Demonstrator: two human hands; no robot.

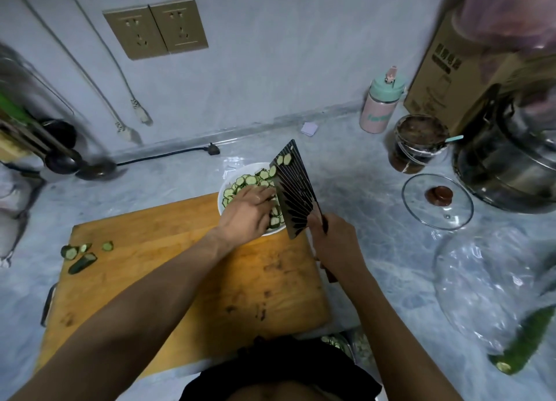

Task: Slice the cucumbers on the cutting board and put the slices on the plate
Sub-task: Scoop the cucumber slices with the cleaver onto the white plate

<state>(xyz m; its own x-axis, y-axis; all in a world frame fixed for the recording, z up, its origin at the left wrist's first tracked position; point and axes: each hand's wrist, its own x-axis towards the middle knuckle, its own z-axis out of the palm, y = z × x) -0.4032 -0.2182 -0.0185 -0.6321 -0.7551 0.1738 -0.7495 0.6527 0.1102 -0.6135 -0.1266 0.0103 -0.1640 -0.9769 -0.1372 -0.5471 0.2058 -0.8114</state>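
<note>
A white plate (226,181) with several cucumber slices (244,180) sits at the far right corner of the wooden cutting board (168,268). My right hand (337,244) grips the handle of a dark cleaver (296,190), whose blade is tilted over the plate with a few slices stuck near its tip. My left hand (248,212) lies flat over the plate, fingers against the blade's side and on the slices. Several cucumber end pieces (82,254) lie on the board's left edge. A whole cucumber (525,345) rests in a clear bag at the right.
A glass lid (437,202), a dark jar (416,143) and a steel pot (508,159) stand to the right. A pastel bottle (380,104) and a cardboard box (445,78) are by the wall. Ladles (64,159) hang at left; a black plug (213,149) lies behind the plate.
</note>
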